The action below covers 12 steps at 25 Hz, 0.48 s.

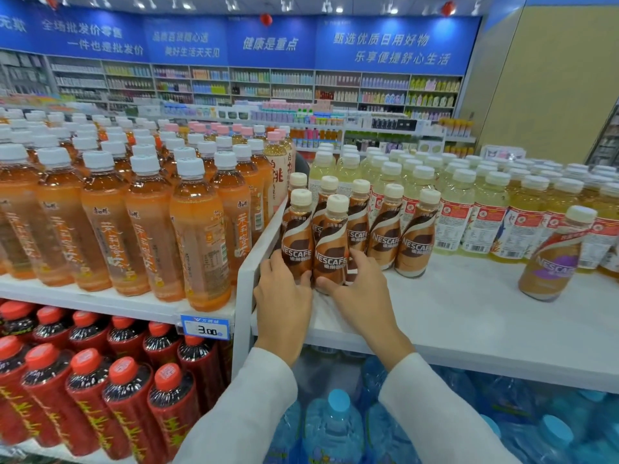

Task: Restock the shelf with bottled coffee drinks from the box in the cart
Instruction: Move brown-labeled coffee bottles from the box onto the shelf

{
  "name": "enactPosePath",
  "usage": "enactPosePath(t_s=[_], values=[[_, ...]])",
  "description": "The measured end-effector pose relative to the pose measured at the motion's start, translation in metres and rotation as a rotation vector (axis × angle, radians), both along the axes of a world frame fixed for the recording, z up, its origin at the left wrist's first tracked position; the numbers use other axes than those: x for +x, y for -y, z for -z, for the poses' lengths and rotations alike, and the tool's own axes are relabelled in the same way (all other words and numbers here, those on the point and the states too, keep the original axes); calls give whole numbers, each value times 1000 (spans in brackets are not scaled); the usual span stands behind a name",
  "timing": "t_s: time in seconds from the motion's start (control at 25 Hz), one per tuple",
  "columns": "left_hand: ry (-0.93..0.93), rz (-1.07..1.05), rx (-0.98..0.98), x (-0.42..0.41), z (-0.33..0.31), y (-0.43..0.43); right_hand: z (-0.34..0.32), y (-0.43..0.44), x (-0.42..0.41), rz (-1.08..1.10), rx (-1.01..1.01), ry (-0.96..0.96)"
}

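Crowded shelf (469,313), mid-frame: left hand (281,291) grips left bottle (296,236), right hand (356,284) the right bottle (331,242); shoving could topple those behind.

Bare at the grip and back as far as the wrists: left hand (281,296) and right hand (363,289), slim-fingered, with nothing worn on them that shows at this sharpness. Clothed behind the wrists in long sleeves of a pale off-white, smooth and unpatterned fabric, left sleeve (241,413) and right sleeve (435,416) alike, each ending in a plain rounded cuff edge that sits loosely about the forearm. Broader farther from the grip, toward the lower edge of the view, with soft folds and a faint grey-blue shade along the inner sides.
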<state>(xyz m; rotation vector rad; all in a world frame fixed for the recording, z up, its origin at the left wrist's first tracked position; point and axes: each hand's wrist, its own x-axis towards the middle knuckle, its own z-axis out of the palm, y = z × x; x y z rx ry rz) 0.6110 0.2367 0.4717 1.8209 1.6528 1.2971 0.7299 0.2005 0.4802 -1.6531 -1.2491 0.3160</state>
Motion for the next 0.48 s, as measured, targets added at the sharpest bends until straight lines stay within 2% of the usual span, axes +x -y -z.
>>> enactPosePath(t_s=[0.2,0.48], values=[[-65,-50,-67,12,-6,-11,-3,-23,-2,5,-15,46],[-156,-70,-54,11,-9,-22,0,-36,-2,16,-7,55]])
